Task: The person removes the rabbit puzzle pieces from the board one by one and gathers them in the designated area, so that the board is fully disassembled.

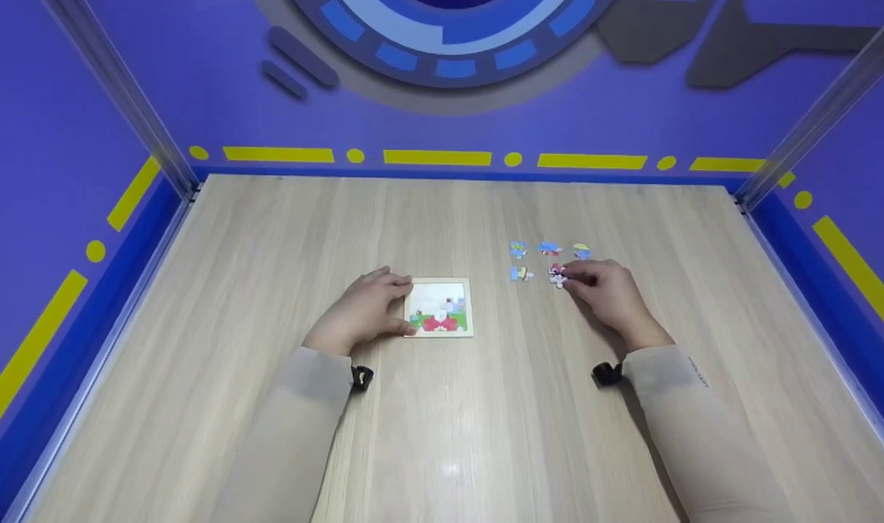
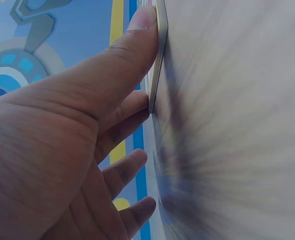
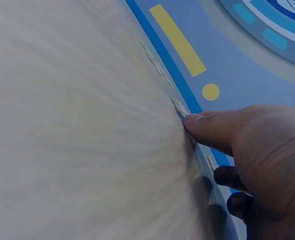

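Observation:
A small square puzzle frame lies flat on the wooden table, part filled with a red, green and white picture. My left hand grips its left edge, thumb at the near corner and fingers at the far one. In the left wrist view the left hand has its thumb and a finger pressed against the thin frame edge. My right hand pinches a red and white puzzle piece that lies on the table. The right wrist view shows the right hand with its thumb tip against that piece.
Several loose blue and yellow pieces lie in two short rows just beyond and left of the right hand. Purple walls with yellow markings enclose the table on three sides. Metal posts stand at the back corners.

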Available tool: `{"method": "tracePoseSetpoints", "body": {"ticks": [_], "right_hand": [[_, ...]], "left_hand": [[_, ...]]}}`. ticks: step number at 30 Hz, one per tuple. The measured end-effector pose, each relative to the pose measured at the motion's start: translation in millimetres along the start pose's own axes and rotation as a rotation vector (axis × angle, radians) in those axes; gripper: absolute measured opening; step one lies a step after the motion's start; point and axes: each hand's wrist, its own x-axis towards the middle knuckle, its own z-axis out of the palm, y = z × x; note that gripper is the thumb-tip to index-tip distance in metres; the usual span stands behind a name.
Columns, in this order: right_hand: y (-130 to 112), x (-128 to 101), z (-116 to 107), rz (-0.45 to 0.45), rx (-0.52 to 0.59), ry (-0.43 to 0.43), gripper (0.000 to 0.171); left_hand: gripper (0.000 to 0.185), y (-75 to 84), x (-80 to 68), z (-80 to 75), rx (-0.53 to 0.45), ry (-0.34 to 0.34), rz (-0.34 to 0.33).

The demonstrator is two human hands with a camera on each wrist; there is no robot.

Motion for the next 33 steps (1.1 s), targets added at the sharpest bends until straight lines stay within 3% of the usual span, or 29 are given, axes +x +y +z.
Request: {"method": "tracePoseSetpoints", "body": {"ticks": [10,20,24,29,33], "right_hand": [[-1,1,-1,-0.028,-0.005,-0.023,0.023],[-15,1,-2,0.036,0.074,0.011,0.030],[-36,1,0,0.006,0.134,-0.001,0.033],[-76,0,10,0.005,0.240,-0.125,0.041],[-110,2,21,0.005,0.226,-0.215,0.044]], "left_hand": [[0.086,-1.4,-0.8,-0.2,-0.014,-0.003,-0.007],[0.086,1.0,-0.8,1.1,-0.007,0.006,0.001],[0.086,0.9,-0.9,2.4,0.002,0.003,0.006],[0.085,-0.8,-0.5,1.1,0.003,0.006,0.004],[0.085,-1.5,0.5,1.4,-0.003,0.004,0.005]]}}
